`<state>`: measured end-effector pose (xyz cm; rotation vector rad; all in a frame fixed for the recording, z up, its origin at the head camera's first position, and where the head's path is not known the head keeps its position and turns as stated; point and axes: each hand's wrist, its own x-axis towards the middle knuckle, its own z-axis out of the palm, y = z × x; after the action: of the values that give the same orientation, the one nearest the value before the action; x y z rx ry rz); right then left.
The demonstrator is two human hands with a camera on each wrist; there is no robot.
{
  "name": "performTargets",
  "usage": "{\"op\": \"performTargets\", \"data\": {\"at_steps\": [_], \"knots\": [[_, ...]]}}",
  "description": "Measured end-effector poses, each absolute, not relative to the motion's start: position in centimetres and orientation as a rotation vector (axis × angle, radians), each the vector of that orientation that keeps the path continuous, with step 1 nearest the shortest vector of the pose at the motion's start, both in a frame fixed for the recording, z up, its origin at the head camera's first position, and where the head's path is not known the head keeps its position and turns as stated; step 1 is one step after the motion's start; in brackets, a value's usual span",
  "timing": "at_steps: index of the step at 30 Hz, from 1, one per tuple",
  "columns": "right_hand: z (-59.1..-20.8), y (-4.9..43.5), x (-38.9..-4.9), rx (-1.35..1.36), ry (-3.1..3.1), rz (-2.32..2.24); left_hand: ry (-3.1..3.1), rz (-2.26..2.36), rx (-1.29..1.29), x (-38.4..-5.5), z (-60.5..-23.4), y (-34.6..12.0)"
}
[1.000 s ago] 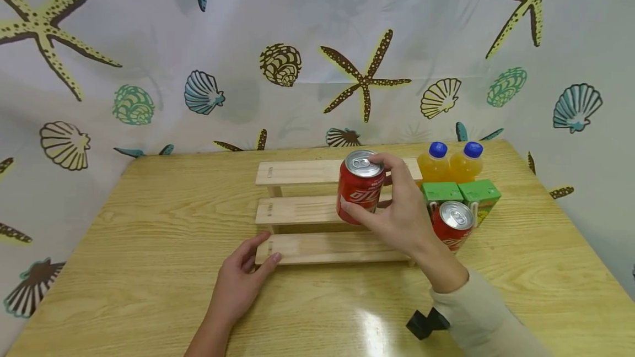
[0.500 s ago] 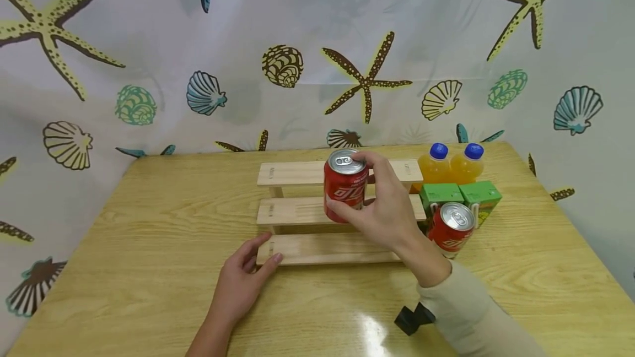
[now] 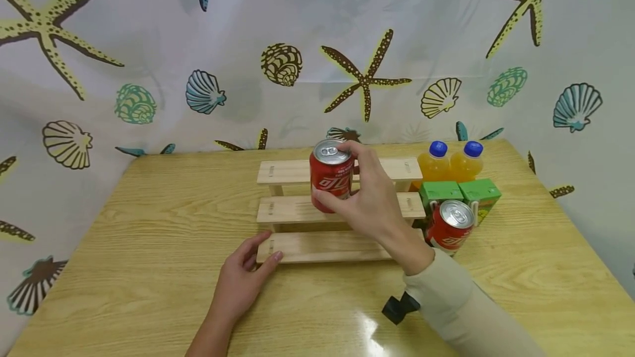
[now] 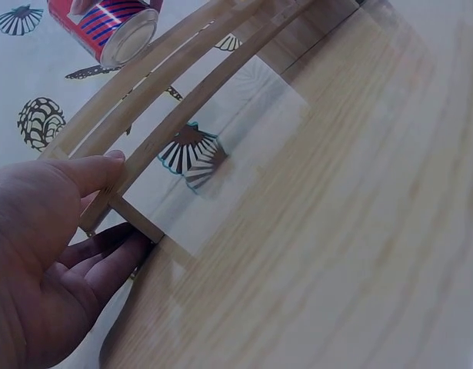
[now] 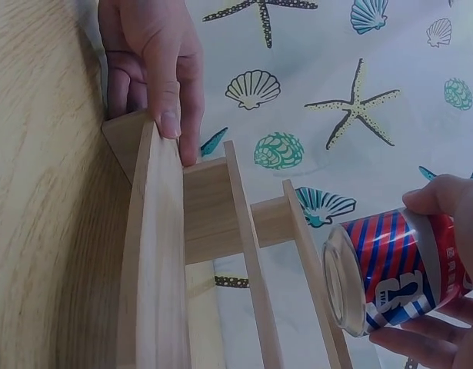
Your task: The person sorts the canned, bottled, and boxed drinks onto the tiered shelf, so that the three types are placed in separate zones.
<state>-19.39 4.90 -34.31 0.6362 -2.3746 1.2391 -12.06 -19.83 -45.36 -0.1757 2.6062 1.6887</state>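
Note:
My right hand (image 3: pixel 377 203) grips a red soda can (image 3: pixel 327 175) by its side, thumb in front and a finger up at the lid's edge. The can is upright, held above the upper steps of a three-tier wooden rack (image 3: pixel 329 247). Its bare silver base shows in the right wrist view, raised off the planks. My left hand (image 3: pixel 240 280) holds the left end of the rack's lowest step. In the left wrist view the thumb lies on the plank while the other fingers go round the end support (image 4: pixel 136 219); the right hand is mostly cut off there.
Right of the rack stand a second red can (image 3: pixel 450 227), two green drink cartons (image 3: pixel 478 194) and two orange juice bottles (image 3: pixel 466 167) with blue caps. A shell-patterned cloth (image 3: pixel 297 15) hangs behind the wooden table (image 3: pixel 163 247).
My right hand has carried the can leftward along the rack and slightly up. The left hand stays on the rack's end.

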Motion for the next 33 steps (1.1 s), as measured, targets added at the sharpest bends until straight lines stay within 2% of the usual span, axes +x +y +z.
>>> {"op": "performTargets", "data": {"at_steps": [33], "knots": [[-33.0, 1.7, -21.6, 0.698, -2.322, 1.169, 2.602, 1.721, -0.188, -12.1, -45.6, -19.8]]}}
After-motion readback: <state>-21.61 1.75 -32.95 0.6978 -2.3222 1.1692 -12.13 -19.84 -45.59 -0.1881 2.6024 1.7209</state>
